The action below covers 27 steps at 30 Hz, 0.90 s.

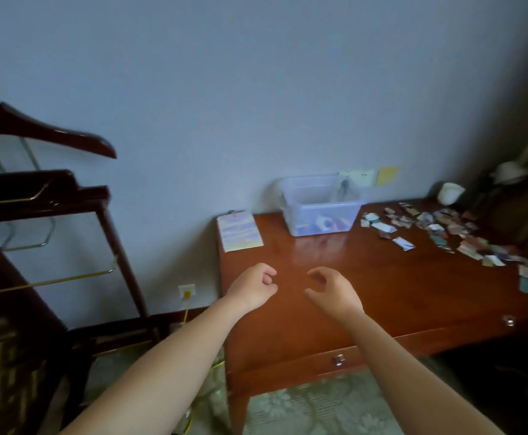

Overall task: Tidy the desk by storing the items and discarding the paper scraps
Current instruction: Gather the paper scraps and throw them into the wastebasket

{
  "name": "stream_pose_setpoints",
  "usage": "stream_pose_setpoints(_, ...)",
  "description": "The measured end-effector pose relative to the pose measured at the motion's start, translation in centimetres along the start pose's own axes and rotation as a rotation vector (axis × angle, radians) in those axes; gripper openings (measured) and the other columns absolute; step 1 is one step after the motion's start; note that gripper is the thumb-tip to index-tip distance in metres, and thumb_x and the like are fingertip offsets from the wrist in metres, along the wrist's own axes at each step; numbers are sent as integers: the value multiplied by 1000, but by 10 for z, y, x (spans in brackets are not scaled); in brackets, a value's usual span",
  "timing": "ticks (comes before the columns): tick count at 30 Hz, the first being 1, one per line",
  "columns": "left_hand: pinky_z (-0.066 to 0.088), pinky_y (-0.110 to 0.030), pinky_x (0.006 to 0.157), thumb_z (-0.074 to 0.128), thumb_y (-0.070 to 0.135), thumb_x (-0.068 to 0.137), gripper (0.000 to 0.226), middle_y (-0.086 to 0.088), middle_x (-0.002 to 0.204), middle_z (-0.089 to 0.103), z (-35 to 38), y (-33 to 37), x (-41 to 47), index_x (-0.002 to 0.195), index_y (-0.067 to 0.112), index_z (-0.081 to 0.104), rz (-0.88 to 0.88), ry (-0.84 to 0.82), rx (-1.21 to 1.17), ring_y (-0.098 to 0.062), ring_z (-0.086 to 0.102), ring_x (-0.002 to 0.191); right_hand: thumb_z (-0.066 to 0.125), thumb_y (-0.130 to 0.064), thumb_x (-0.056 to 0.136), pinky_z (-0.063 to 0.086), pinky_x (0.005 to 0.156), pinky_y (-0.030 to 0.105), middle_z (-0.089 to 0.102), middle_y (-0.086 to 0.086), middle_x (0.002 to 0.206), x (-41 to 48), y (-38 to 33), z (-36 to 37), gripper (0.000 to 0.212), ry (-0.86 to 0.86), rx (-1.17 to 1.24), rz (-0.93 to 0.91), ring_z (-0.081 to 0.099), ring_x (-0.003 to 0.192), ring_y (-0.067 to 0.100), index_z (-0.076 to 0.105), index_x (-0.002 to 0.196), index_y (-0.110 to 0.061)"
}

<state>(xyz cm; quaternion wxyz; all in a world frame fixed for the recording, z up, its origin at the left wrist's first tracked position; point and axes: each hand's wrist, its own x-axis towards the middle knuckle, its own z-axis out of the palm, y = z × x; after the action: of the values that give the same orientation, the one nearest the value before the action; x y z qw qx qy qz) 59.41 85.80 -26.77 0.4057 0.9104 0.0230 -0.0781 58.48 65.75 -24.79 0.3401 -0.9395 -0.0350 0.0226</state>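
Observation:
A brown wooden desk [366, 293] stands against the wall. At its back sits a clear plastic storage box [320, 204] with a few small items inside. A spiral notebook [240, 231] lies at the back left corner. Several colourful paper scraps [444, 230] are strewn over the right side. My left hand [251, 289] hovers over the desk's left front with fingers loosely curled, holding nothing. My right hand [331, 291] hovers a little to its right, fingers loosely bent, also empty.
A dark wooden valet stand [52, 196] with brass rails fills the left. A white cup [449, 193] and a lamp [507, 175] stand at the desk's far right corner. Two drawer knobs [338, 360] show on the front. A yellow cable [187, 309] hangs from a wall socket.

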Motion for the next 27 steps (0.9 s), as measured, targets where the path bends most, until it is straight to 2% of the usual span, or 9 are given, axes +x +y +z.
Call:
stream_pose_setpoints(4, 53, -34, 88, 63, 28, 85, 28, 12, 102, 61, 52, 70, 25, 112, 32, 58, 61, -41, -16, -11, 63, 93, 69, -28, 85, 50, 85, 24, 59, -8, 124, 7, 56, -64, 36, 75, -13, 33, 55, 106, 8, 60, 119, -30)
stream_pose_setpoints(9, 53, -32, 88, 63, 27, 85, 30, 12, 103, 61, 127, 153, 50, 115, 31, 59, 150, -84, -31, -10, 63, 94, 69, -27, 85, 49, 85, 23, 58, -7, 128, 9, 130, -136, 37, 151, -8, 91, 55, 116, 11, 60, 122, -29)
stream_pose_setpoints(14, 54, -33, 87, 62, 29, 86, 29, 12, 105, 61, 199, 217, 67, 114, 33, 58, 202, -156, -23, -9, 63, 93, 69, -27, 86, 45, 75, 14, 57, -9, 128, -4, 201, -191, 37, 215, -5, 201, 55, 114, 8, 59, 121, -32)
stream_pose_setpoints(18, 54, -31, 86, 62, 28, 88, 29, 12, 108, 61, 245, 257, 73, 117, 32, 57, 254, -211, 7, -9, 62, 96, 68, -27, 86, 50, 83, 20, 59, -8, 128, -17, 256, -223, 37, 261, -5, 272, 54, 116, 9, 59, 122, -31)
stream_pose_setpoints(22, 55, -29, 85, 61, 28, 90, 31, 11, 115, 61, 283, 289, 85, 120, 32, 55, 305, -300, 68, -10, 61, 100, 67, -25, 87, 48, 81, 19, 58, -7, 130, -24, 296, -245, 39, 307, 37, 354, 55, 118, 12, 58, 125, -29)
stream_pose_setpoints(27, 55, -31, 90, 61, 28, 92, 31, 9, 122, 60, 336, 325, 112, 123, 32, 54, 341, -391, 90, -11, 60, 106, 68, -25, 88, 51, 84, 21, 59, -7, 128, -28, 348, -271, 38, 371, 48, 408, 56, 104, 7, 58, 125, -27)
